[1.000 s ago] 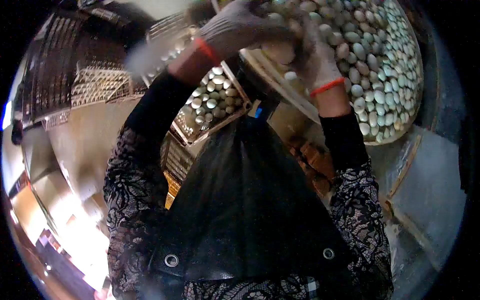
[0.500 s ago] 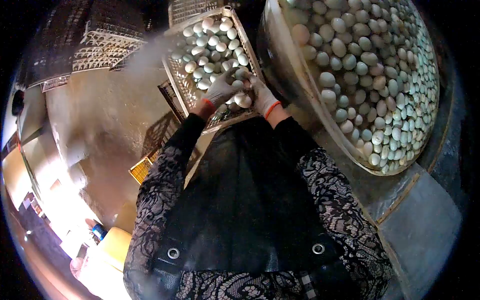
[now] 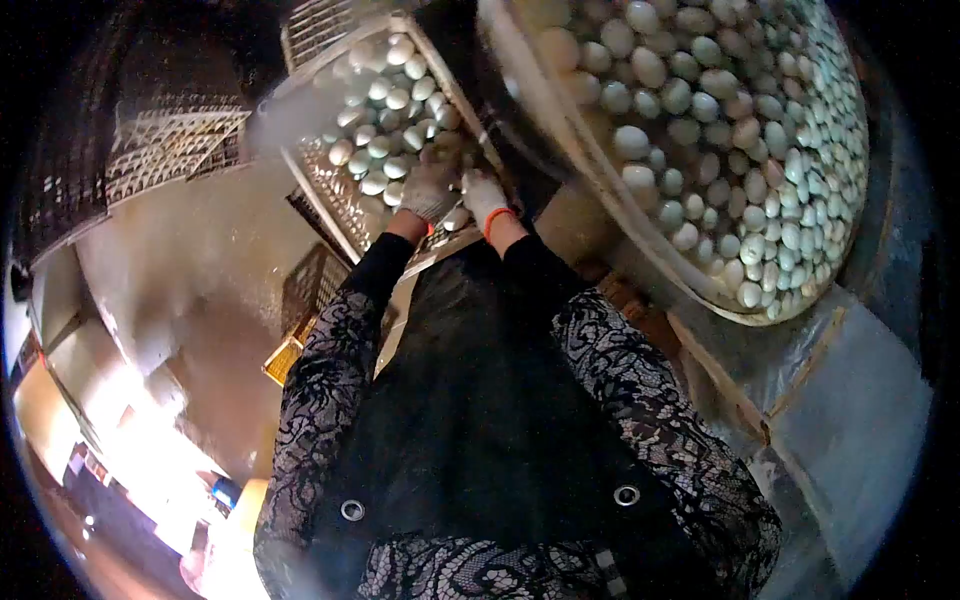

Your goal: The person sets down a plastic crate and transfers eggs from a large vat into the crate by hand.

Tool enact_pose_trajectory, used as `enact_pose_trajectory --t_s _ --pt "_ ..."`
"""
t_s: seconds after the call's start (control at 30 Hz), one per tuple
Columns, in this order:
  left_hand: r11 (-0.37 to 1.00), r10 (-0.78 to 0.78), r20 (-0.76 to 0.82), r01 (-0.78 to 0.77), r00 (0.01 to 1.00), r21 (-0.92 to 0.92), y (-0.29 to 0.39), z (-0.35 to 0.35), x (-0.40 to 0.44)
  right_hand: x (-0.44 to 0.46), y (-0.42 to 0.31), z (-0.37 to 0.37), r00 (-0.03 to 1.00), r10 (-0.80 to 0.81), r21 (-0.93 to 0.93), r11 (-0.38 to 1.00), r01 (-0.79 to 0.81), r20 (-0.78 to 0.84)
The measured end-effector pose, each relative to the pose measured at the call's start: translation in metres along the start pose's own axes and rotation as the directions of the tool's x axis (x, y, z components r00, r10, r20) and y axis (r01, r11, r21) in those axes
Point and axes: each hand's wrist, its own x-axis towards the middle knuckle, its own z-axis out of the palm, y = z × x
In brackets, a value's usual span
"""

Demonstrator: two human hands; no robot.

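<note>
Both of my hands wear pale gloves with orange cuffs and are close together inside the near right part of a pale plastic crate (image 3: 322,205). Pale whitish-green eggs (image 3: 378,146) lie loosely across its floor. My left hand (image 3: 430,192) reaches down among the eggs, its fingertips blurred and partly lost in shadow. Beside it, my right hand (image 3: 482,194) is closed with its fingers curled inward near the crate's right wall. What it holds, if anything, is hidden. One egg (image 3: 456,218) shows just below the hands.
A big round tub (image 3: 640,235) full of eggs, with liquid near its left side, stands at the right. Stacked latticed crates (image 3: 175,150) are at the upper left. A yellow crate (image 3: 283,360) sits on the wet floor (image 3: 190,270) to the left.
My hands have drawn closer together and lowered in the crate's near end. The eggs visible between them before are now mostly hidden. The whole view has shifted slightly.
</note>
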Motion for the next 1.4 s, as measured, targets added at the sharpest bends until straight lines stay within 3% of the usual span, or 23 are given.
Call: enact_pose_trajectory --t_s 0.07,0.17,0.2,0.27,0.3,0.37,0.4,0.43,0.47,0.53,0.57,0.67,0.7,0.77,0.8,0.83,0.9,0.97,1.1,1.13,1.23,1.3,1.4 --pt "0.991 -0.005 0.092 -0.008 0.996 0.136 0.007 -0.001 0.004 -0.011 -0.008 -0.035 0.995 0.007 0.051 0.999 -0.012 0.099" --pt "0.941 0.108 0.010 -0.105 0.994 0.320 -0.008 0.007 0.008 -0.010 -0.037 -0.086 0.974 -0.004 0.130 0.991 -0.026 0.228" --pt "0.937 0.084 0.046 -0.095 0.995 0.335 -0.010 0.007 0.012 -0.022 -0.043 -0.111 0.980 0.009 0.274 0.960 -0.064 0.197" --pt "0.987 0.100 -0.046 -0.093 0.994 0.133 0.010 -0.025 0.012 -0.079 -0.058 -0.190 1.000 0.010 0.696 0.718 -0.026 0.027" --pt "0.998 0.042 -0.198 -0.050 0.979 -0.039 0.040 -0.065 0.003 -0.112 -0.062 -0.234 0.999 0.004 0.803 0.595 0.035 -0.046" --pt "0.939 0.105 -0.578 -0.271 0.810 -0.209 0.073 -0.103 0.010 -0.178 -0.056 -0.316 0.980 0.048 0.857 0.494 0.144 -0.192" --pt "0.898 0.176 -0.594 -0.375 0.785 -0.229 0.108 -0.140 0.006 -0.209 -0.039 -0.338 0.935 0.041 0.620 0.758 0.200 -0.352" --pt "0.848 0.241 -0.613 -0.471 0.753 -0.245 0.141 -0.170 0.003 -0.230 -0.011 -0.345 0.897 0.071 0.481 0.861 0.165 -0.436" --pt "0.825 0.206 -0.527 -0.436 0.824 -0.359 0.158 -0.173 0.005 -0.252 0.017 -0.351 0.850 0.101 0.338 0.937 0.094 -0.517" --pt "0.762 0.434 -0.382 -0.559 0.816 -0.328 0.206 -0.193 0.016 -0.278 0.071 -0.363 0.833 0.406 0.596 0.794 -0.118 -0.376" --pt "0.707 0.552 -0.321 -0.637 0.769 -0.308 0.219 -0.192 0.032 -0.289 0.090 -0.374 0.827 0.535 0.766 0.601 -0.229 -0.173" --pt "0.805 0.592 0.358 -0.551 0.722 -0.220 0.234 -0.157 0.088 -0.292 0.152 -0.329 0.885 0.437 0.534 0.793 -0.293 -0.162" --pt "0.802 0.595 0.360 -0.558 0.719 -0.213 0.239 -0.147 0.100 -0.285 0.159 -0.323 0.901 0.405 0.445 0.843 -0.303 -0.153" --pt "0.763 0.647 0.356 -0.572 0.674 -0.302 0.232 -0.100 0.121 -0.255 0.139 -0.324 0.877 0.480 0.939 0.312 -0.142 -0.026" --pt "0.764 0.645 0.367 -0.573 0.670 -0.298 0.223 -0.068 0.134 -0.243 0.148 -0.311 0.876 0.482 0.943 0.301 -0.140 -0.024" --pt "0.729 0.664 0.344 -0.475 0.664 -0.493 0.211 -0.032 0.150 -0.231 0.145 -0.308 0.875 0.483 0.968 0.231 -0.101 -0.024" --pt "0.664 0.672 0.328 -0.344 0.664 -0.664 0.222 -0.033 0.144 -0.211 0.123 -0.320 0.877 0.481 1.000 0.001 0.000 -0.001" --pt "0.878 0.473 0.450 -0.448 0.757 -0.170 0.265 -0.104 0.110 -0.200 0.113 -0.329 0.873 0.486 0.986 -0.157 0.051 0.032" --pt "0.823 0.557 0.328 -0.456 0.763 -0.339 0.261 -0.098 0.115 -0.186 0.118 -0.316 0.828 0.560 0.991 -0.115 0.069 0.007" --pt "0.806 0.543 0.353 -0.354 0.762 -0.475 0.266 -0.108 0.111 -0.186 0.117 -0.314 0.828 0.560 0.991 -0.116 0.064 0.012" --pt "0.785 0.490 0.413 -0.182 0.768 -0.592 0.270 -0.119 0.107 -0.183 0.113 -0.317 0.765 0.602 0.974 0.147 0.174 -0.228" --pt "0.799 0.446 0.450 -0.118 0.774 -0.589 0.272 -0.123 0.105 -0.194 0.088 -0.351 0.714 0.689 0.952 -0.286 0.108 0.126" --pt "0.819 0.459 0.405 -0.201 0.791 -0.537 0.275 -0.133 0.101 -0.210 0.062 -0.381 0.729 0.684 0.941 -0.256 0.220 0.015"
